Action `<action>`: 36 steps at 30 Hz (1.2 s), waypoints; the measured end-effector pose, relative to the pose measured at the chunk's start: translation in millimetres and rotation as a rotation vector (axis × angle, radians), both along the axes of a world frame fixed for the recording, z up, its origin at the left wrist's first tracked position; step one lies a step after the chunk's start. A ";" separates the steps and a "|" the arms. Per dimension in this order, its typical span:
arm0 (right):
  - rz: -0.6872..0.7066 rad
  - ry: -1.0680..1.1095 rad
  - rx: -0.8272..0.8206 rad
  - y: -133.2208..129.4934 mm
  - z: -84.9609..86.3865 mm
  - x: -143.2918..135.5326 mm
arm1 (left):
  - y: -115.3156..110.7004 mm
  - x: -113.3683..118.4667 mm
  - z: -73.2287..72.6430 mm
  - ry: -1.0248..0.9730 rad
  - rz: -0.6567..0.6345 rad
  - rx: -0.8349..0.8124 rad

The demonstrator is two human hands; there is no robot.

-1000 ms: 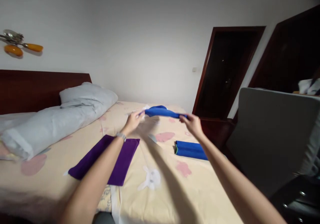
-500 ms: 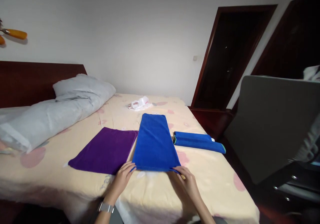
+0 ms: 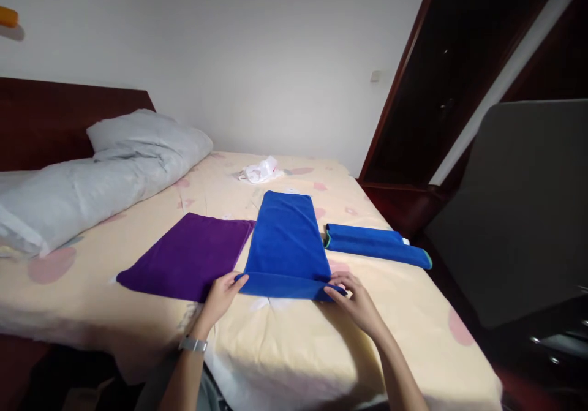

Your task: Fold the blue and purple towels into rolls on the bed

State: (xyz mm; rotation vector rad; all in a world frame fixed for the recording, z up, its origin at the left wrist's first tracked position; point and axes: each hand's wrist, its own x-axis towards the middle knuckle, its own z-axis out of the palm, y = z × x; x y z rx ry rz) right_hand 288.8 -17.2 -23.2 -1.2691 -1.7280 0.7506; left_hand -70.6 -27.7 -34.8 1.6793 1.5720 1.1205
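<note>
- Blue towel (image 3: 285, 239) lies flat on the bed (image 3: 404, 319), long way pointing away from the person, between the purple towel (image 3: 186, 255) and a rolled blue towel (image 3: 376, 245).
- Left hand (image 3: 220, 294) pinches the near-left corner of the blue towel, fingers closed on the edge; a watch (image 3: 193, 343) sits on that wrist.
- Right hand (image 3: 356, 297) grips the near-right corner, fingers curled over the hem.
- Near end is already turned up & over into a narrow band across the towel's width, so judged as a first fold or roll just begun; most of the length is flat and not yet taken in.
- Rolled blue towel just to the right looks finished, w/ a green trim at its ends; the purple towel is flat, touching or just beside the blue one's left edge, not yet rolled.
- Blue towel looks like plush microfibre, deep blue, smooth, no big wrinkles; sides roughly parallel, far end square.
- Elsewhere: grey pillow (image 3: 147, 144) & bedding by the dark headboard (image 3: 46, 117), a white plastic bag (image 3: 260, 170) beyond the towel's far end, a dark door (image 3: 436, 80) to the right.
</note>
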 end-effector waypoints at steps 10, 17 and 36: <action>0.224 0.026 -0.555 -18.7 -2.7 34.8 | -4.0 9.2 -12.3 0.185 -0.027 -0.228; 0.148 -0.034 -0.604 -12.7 -9.7 32.7 | -8.8 -3.4 -11.8 0.049 -0.017 -0.309; 0.085 -0.316 -0.474 -15.0 -13.8 21.1 | -18.2 -8.0 -10.7 0.553 -0.026 -0.240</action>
